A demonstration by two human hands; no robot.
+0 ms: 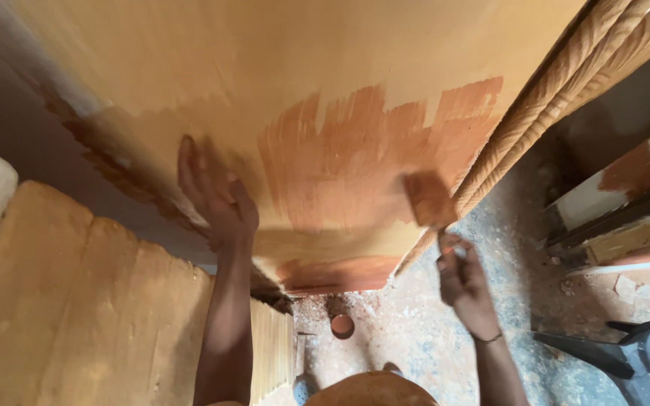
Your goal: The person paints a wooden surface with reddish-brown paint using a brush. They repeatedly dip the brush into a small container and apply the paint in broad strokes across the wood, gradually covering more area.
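Note:
A large pale wooden panel [265, 68] stands before me, with a patch of red-brown stain [355, 165] brushed across its lower middle. My left hand [216, 199] lies flat against the panel, fingers spread, just left of the stained patch. My right hand [464, 282] grips the handle of a paint brush [429, 201], whose stain-loaded bristles touch the panel's lower right, next to a carved rope-pattern moulding [551, 105] along the panel's right edge.
A small round pot of red-brown stain [342, 325] sits on the dusty concrete floor [430, 331] below. Rough wooden boards [77, 301] lean at the left. Stained planks [626, 203] and a dark plastic chair [633, 353] are at the right.

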